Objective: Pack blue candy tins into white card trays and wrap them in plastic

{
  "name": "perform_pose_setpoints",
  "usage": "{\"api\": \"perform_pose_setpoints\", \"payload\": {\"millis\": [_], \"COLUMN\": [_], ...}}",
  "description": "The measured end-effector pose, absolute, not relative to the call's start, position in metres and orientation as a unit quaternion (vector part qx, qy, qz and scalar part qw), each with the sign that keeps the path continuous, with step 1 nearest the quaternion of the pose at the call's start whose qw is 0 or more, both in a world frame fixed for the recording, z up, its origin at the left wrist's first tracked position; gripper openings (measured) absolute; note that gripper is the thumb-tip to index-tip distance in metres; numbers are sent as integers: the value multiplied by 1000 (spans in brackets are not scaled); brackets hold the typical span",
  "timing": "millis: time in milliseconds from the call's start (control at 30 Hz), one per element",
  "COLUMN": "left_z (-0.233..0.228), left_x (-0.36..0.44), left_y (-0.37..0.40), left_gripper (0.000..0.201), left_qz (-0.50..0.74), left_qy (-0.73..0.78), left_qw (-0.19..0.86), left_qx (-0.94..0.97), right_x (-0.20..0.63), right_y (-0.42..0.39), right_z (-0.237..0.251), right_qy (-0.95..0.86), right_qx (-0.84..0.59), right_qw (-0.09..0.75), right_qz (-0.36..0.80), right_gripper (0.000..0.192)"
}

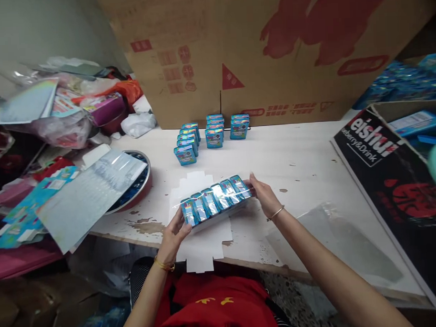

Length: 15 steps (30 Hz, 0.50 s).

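Fingers [175, 220] of the left hand [171, 239] are parted and curved round the near-left end of a clear-wrapped pack of six small blue boxes [215, 200], thumb along its front edge. The right hand [264, 193] grips the opposite end, its thumb raised and fingers partly hidden. Below the fingers lies a flat white card [203, 250]; whether the pack touches it I cannot tell. Beyond the fingertips stand rows of loose blue boxes [213, 137], backed by a large carton [196, 54]. A bowl [149, 178] sits left of the left fingers, a black carton [386, 186] well right of the right ones.
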<state>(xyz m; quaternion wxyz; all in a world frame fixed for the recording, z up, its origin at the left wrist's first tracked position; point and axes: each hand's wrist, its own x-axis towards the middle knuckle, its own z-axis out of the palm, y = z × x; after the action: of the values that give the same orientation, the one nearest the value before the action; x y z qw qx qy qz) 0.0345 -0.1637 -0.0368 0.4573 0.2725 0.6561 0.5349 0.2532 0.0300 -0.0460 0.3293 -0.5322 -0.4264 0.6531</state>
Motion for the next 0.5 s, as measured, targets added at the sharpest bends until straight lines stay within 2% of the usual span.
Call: {"api": "perform_pose_setpoints", "payload": {"millis": [267, 333, 433, 500], "left_z": [-41, -40, -33, -31], "left_x": [37, 45, 63, 71], "left_y": [-164, -160, -152, -146], "left_gripper": [84, 74, 39, 34], "left_qz": [534, 561, 595, 608], "left_qy": [645, 668, 734, 738], "left_qw": [462, 417, 270, 220], "left_qx": [292, 253, 185, 194], "right_x": [262, 263, 270, 277], "right_y": [32, 33, 34, 39], "right_z": [-44, -43, -46, -54], "right_qy": [-436, -455, -493, -526], "right_qx": [-532, -528, -525, -512], "right_qw": [288, 303, 305, 296], "right_qz": [666, 650, 623, 611], "right_gripper": [71, 66, 58, 52]}}
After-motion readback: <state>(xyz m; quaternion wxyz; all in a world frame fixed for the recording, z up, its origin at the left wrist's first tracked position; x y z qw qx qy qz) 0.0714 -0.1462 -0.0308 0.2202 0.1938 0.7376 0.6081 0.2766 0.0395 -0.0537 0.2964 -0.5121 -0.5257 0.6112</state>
